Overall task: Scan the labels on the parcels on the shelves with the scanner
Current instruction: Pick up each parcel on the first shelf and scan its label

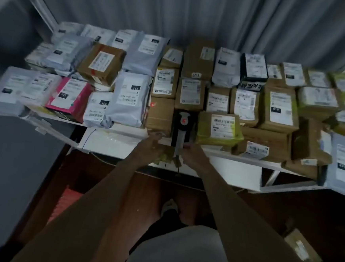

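Observation:
Many labelled parcels cover the white shelf [237,157]: brown boxes, grey mailer bags, a pink bag [75,100] and a yellow-green parcel [219,132]. The black scanner [183,120] with a red button lies over the front row, between a brown box [160,117] and the yellow-green parcel. Its grey handle points towards me. My right hand [195,158] grips that handle at the shelf's front edge. My left hand [150,147] holds the edge of a small yellowish-brown parcel [165,156] just left of the handle. The frame is blurred.
Grey curtains hang behind the shelf. A lower white shelf level [108,142] shows under the front edge. On the dark wooden floor lie a brown box [302,248] at the right and a red item [67,203] at the left. My shoe [169,207] is below.

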